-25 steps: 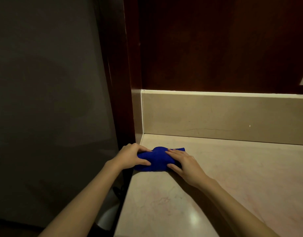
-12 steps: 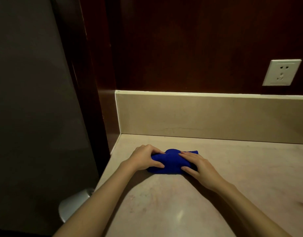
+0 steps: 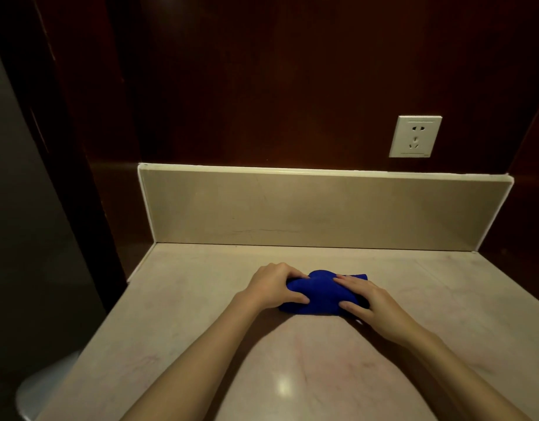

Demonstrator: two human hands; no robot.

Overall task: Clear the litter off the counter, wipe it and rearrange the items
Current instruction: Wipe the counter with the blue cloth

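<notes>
Both of the person's bare forearms reach up from the bottom of the frame and meet at a bunched blue cloth (image 3: 318, 294) lying on the pale, pink-veined stone tabletop (image 3: 307, 375), a little below the middle of the picture. The left hand (image 3: 272, 285) sits on the cloth's left end: its fingers (image 3: 292, 272) curl over the top edge while the thumb runs along the near side, so that end is pinched between them. The right hand (image 3: 373, 302) covers the right end, its fingers lying fairly straight and slightly spread across the fabric, the thumb touching the cloth's near edge. Between the two hands the cloth humps up into a rounded fold, and a flatter corner pokes out behind the right hand's fingertips.

The cloth lies well short of the beige stone upstand (image 3: 323, 208) that runs across the middle of the frame at the back of the tabletop. Above it the wall is dark reddish-brown wood panelling (image 3: 262, 86), and a white wall socket (image 3: 415, 136) is set into it at the upper right. A dark wooden post (image 3: 58, 147) stands at the left of the frame, next to the tabletop's left edge. In the lower left corner, below the tabletop's edge, part of a rounded grey-white object (image 3: 40, 387) shows; I cannot tell what it is. A small bright glint of light sits on the polished stone between the forearms, near the bottom.
</notes>
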